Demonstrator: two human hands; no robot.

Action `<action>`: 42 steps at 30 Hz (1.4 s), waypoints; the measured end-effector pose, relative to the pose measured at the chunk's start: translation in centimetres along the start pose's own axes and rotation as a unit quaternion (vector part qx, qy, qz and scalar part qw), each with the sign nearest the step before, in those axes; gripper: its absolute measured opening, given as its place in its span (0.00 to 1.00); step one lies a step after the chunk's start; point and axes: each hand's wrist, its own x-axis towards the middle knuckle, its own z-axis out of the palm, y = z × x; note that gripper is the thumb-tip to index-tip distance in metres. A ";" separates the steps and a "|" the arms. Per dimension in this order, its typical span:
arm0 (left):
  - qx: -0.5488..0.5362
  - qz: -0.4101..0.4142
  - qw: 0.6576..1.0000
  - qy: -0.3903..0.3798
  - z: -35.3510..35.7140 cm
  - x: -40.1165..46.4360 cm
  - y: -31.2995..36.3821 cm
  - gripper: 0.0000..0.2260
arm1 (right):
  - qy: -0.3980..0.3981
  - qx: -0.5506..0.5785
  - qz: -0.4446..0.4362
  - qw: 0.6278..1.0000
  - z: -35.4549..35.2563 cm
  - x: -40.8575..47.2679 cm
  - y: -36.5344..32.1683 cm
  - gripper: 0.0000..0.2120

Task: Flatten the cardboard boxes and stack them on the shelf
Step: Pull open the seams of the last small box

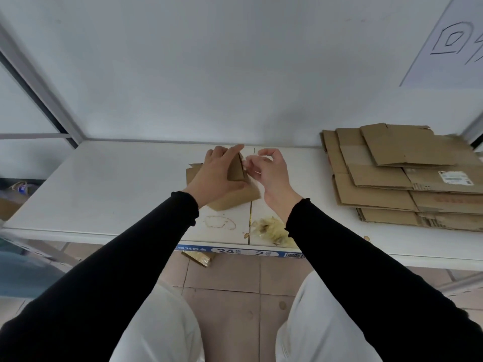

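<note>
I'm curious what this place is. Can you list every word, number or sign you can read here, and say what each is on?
"24" and "2": blue strip label on the shelf front edge; its small characters and barcode are too blurred to read.
"回": large outlined character on the white paper sign on the wall; the next character is cut off.
White shipping label on the flattened cardboard stack: print too small to read.

We see a white shelf (104, 184) across the middle of the frame, with plain brown cardboard in the small box (235, 194) at centre and in the flattened stack (386, 184) at right, which bears a white printed label (455, 177). Our sleeves (130, 257) are black, our trousers (162, 330) white. Yellowish-brown stains (269, 228) mark the shelf's front, above a blue-and-white strip (235, 250) and pinkish-brown floor tiles (230, 304).
</note>
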 end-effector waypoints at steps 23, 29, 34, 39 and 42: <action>-0.182 -0.041 0.973 0.139 2.0 -5.8 -5.8 0.32 | 0.116 -0.175 -0.095 0.973 0.9 2.0 0.1 0.14; -0.131 -0.032 0.985 0.104 1.9 -5.7 -7.6 0.31 | -0.027 -0.504 -0.279 0.817 2.4 1.5 2.6 0.09; -0.132 -0.037 0.986 0.091 1.9 -5.2 -8.1 0.31 | -0.118 -0.611 -0.347 0.702 1.8 1.6 4.1 0.15; -0.171 -0.047 0.980 0.086 1.8 -4.8 -8.6 0.32 | -0.097 -0.654 -0.357 0.659 2.3 1.6 4.2 0.17; -0.186 -0.055 0.977 0.087 1.7 -4.7 -8.5 0.34 | -0.072 -0.652 -0.336 0.676 3.6 2.1 4.3 0.20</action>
